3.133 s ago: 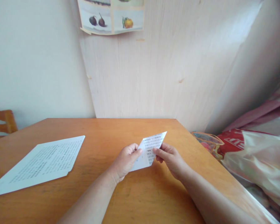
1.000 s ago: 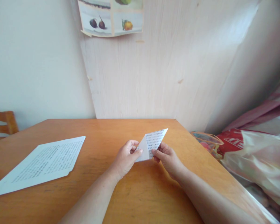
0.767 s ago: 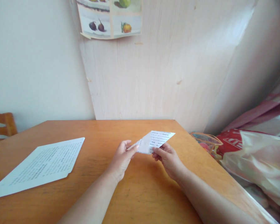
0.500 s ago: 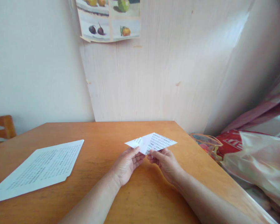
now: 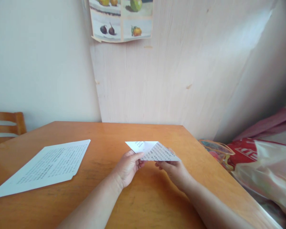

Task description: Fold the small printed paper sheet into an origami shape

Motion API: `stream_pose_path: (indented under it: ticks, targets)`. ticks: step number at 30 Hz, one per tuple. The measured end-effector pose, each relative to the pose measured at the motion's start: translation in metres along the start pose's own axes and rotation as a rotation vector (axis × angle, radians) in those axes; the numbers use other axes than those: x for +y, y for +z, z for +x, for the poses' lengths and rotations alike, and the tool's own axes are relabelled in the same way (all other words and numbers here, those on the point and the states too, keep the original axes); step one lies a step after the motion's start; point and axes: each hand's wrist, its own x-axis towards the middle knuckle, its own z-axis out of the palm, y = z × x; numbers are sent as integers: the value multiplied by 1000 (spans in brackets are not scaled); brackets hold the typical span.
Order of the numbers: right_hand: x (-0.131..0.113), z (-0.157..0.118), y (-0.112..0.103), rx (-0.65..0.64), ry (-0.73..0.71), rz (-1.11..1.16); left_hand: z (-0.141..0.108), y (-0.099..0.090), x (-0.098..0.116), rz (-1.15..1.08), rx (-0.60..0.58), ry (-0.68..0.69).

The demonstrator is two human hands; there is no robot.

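At the far left, a wooden chair [image 5: 20, 123] shows its slatted back beyond the end of the counter [image 5: 95, 197], against a pale wall [image 5: 40, 60]. Next comes a white sheet [image 5: 50, 167], lying flat on the counter with rows of dark print facing up; the corner nearest the left hand [image 5: 128, 168] looks notched. Above and behind, a poster [image 5: 121, 30] hangs on a light wood-grain panel [image 5: 166, 82], its top cut off by the view, with painted fruit in separate boxes and its lower left corner curling.

The left hand grips the paper [image 5: 154, 151], thumb on top near the lower left edge, fingers curled underneath. The paper is folded into a slanted four-sided shape and held above the counter, between the hands, with a plain area in the middle, a little print at its upper left and more lines of print over its right part. The right hand [image 5: 177, 173] reaches beneath the right part, touching it; some fingertips show below the lower edge, but the paper hides the rest, so I cannot tell how tightly it closes.

Farther right, past the counter's edge, are an orange-rimmed item [image 5: 220, 148], a red bag [image 5: 243, 152], a pale plastic bag [image 5: 269, 175] and pink cloth [image 5: 264, 127].
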Motion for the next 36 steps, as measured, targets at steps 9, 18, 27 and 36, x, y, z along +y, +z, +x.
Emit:
stream_pose_path:
  ticks: [9, 18, 27, 36]
  targets:
    - [-5, 4, -20, -152, -168, -123, -3, -1, 4, 175, 4, -42]
    - [-6, 4, -17, -161, -14, -32, -8, 1, 7, 350, -115, -17]
    - [-6, 5, -16, -112, 53, -73, -6, -1, 4, 341, -168, 5]
    - [-5, 6, -15, -57, 61, -72, -11, 2, 9, 345, -259, 62]
